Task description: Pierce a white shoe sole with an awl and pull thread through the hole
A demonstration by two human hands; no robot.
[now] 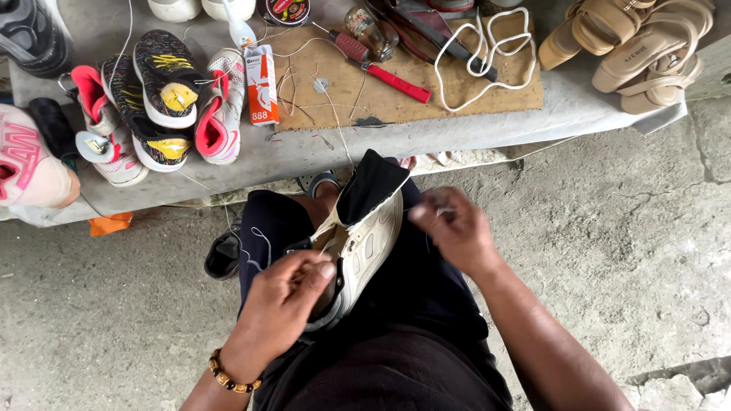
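Now your left hand (285, 293) grips the cream shoe (364, 240) on your lap, steadying it for stitching. Right hand (453, 228), just beside the shoe, pinches thread (335, 114) taut. Red-handled awl (381, 67) lies on the surface (457, 129) beyond the shoe.

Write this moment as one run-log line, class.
left hand: pinching at cream shoe on lap | right hand: raised beside shoe, fingertips pinched, blurred | thread: runs up to bench

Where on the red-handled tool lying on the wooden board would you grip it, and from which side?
Grip the red-handled tool on its straight red handle, coming from above. It lies flat and diagonal on the wooden board, with the handle bare, while its ribbed upper end sits close to a small jar.
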